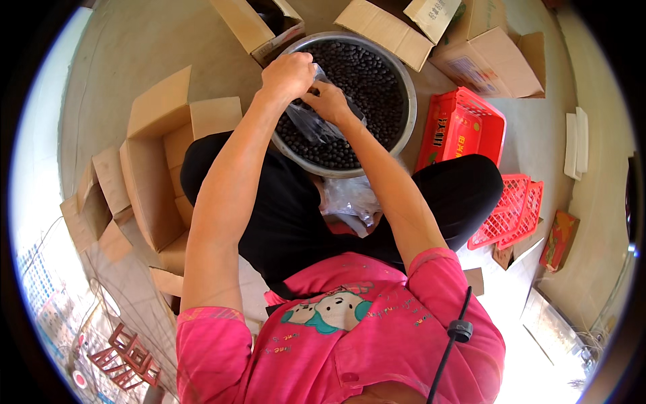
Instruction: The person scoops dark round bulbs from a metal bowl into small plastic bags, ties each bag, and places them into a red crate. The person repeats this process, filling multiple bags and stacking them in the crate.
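Observation:
A wide metal basin holds many small, round, dark items that look like berries or nuts. Over its left half, my left hand grips the upper edge of a clear plastic bag. My right hand is at the same bag, just below and right of the left, its fingers bent at the bag's mouth. The bag lies slanted on the dark items; whether it contains some of them is hard to tell. Beneath the basin's near rim, more clear plastic lies between my legs.
An open cardboard box stands at left, beside a smaller one. More cartons surround the basin's far side. Red plastic baskets and a red lattice basket are at right. Small red stools stand lower left.

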Tool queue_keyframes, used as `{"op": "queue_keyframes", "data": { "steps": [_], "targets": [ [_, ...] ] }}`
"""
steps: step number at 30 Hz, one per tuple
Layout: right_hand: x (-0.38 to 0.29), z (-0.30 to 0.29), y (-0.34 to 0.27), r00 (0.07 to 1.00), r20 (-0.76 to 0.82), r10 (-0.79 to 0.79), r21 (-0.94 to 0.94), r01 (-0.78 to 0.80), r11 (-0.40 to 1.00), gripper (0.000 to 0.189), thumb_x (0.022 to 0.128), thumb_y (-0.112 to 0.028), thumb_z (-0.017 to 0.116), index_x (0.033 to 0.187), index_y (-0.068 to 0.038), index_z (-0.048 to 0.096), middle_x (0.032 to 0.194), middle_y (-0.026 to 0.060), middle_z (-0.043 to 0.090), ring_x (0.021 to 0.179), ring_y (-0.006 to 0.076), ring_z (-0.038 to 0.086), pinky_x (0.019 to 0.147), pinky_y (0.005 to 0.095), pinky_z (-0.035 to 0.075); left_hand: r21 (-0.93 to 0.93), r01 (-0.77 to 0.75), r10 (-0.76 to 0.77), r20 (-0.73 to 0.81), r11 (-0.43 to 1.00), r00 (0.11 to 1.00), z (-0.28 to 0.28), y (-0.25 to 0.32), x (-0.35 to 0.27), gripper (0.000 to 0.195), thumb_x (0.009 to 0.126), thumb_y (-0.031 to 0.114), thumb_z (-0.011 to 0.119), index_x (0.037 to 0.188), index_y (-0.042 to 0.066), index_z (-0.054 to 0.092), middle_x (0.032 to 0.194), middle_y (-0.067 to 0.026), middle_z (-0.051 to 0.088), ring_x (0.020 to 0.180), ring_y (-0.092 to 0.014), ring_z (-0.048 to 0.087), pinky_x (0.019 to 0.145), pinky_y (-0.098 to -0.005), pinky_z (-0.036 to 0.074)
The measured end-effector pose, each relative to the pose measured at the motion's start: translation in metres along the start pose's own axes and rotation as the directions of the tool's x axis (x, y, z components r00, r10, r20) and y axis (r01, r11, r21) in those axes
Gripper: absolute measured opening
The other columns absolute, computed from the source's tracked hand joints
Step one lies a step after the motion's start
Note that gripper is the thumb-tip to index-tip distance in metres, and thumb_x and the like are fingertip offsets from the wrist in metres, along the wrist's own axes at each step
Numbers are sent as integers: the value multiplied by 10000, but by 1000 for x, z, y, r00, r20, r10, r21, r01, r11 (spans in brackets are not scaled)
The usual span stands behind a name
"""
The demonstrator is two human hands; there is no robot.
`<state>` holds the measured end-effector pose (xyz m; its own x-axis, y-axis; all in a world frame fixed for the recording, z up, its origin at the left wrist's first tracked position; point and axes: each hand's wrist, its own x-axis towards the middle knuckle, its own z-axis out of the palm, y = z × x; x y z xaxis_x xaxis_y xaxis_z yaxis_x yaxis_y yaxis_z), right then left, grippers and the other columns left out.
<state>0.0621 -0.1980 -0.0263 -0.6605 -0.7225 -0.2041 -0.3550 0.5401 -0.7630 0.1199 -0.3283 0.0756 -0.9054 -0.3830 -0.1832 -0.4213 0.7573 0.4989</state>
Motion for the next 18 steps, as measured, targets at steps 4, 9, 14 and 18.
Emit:
{"op": "queue_keyframes", "data": {
  "steps": [4,9,14,18],
  "targets": [
    [-14,11,-14,995,-74,-74,-208,57,976,423,788,-294,702,1154,-87,663,1206,223,574,1153,362,533,983,435,439,-8,19,-19,-9,1000,1000,-1,-7,-2,265,942,323,497,974,96,629,980,-163,668,978,-376,615,799,-501,491],
    [-34,-9,-12,961,-112,-251,-195,227,954,330,812,-246,681,1094,-75,686,1139,218,605,1078,359,574,950,415,459,-5,-1,1,-28,1000,1000,0,-7,-1,267,942,324,497,976,94,627,985,-166,667,981,-378,614,803,-500,492],
    [-30,-50,0,924,-361,-127,137,188,973,194,856,-198,645,931,-27,701,886,200,676,826,352,662,735,392,522,19,-2,2,-18,1000,1000,0,-7,0,263,945,324,501,993,100,631,1009,-155,670,997,-372,614,808,-498,493],
    [-26,-79,53,836,-545,-66,-125,-3,992,248,903,-237,577,940,-13,679,875,231,659,813,395,641,758,442,510,30,27,-27,-4,999,1000,-2,-1,-2,240,928,300,526,1006,115,658,1020,-130,681,1008,-349,627,831,-487,503]
  ]
}}
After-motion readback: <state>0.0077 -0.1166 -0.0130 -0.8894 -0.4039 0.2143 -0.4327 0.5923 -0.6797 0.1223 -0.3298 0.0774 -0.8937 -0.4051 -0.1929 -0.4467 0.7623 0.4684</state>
